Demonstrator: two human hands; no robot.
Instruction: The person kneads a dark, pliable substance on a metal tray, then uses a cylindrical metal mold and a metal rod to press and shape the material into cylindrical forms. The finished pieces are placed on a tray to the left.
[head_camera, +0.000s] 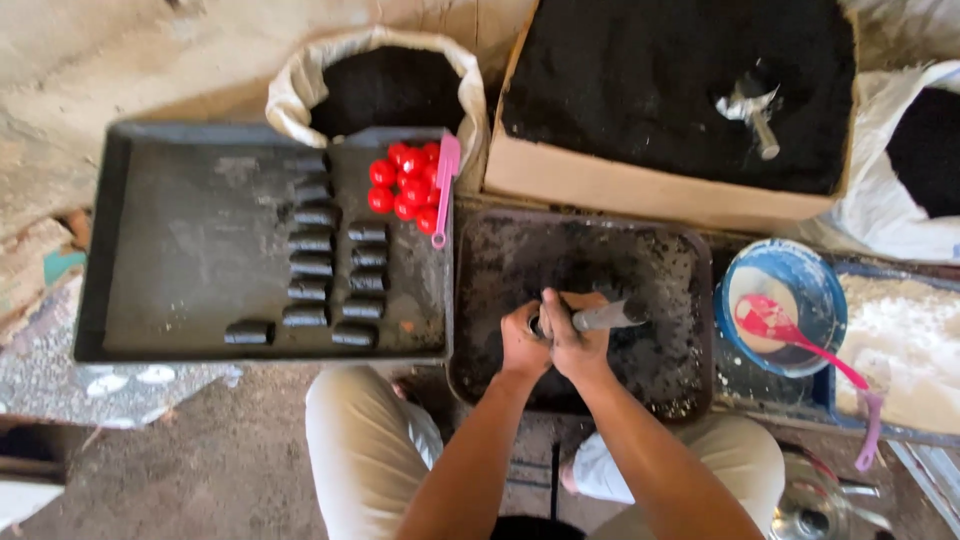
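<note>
My left hand (522, 345) is closed around a small upright tube mould (537, 323) whose dark opening shows at the top. My right hand (573, 345) grips a grey metal rod (610, 316) lying across the tube's mouth. Both hands are over a dark tray (690, 262) smeared with black powder. To the left, a larger black tray (180, 240) carries several black pressed cylinders (311, 266) in two rows, a cluster of red balls (406, 184) and a pink spoon (443, 190).
A white sack of black powder (385, 85) stands behind the big tray. A cardboard box of black powder (680, 80) holds a metal scoop (755, 112). At right are a blue bowl (790, 270) with a pink spoon (790, 335), white powder (905, 345) and another sack (925, 150).
</note>
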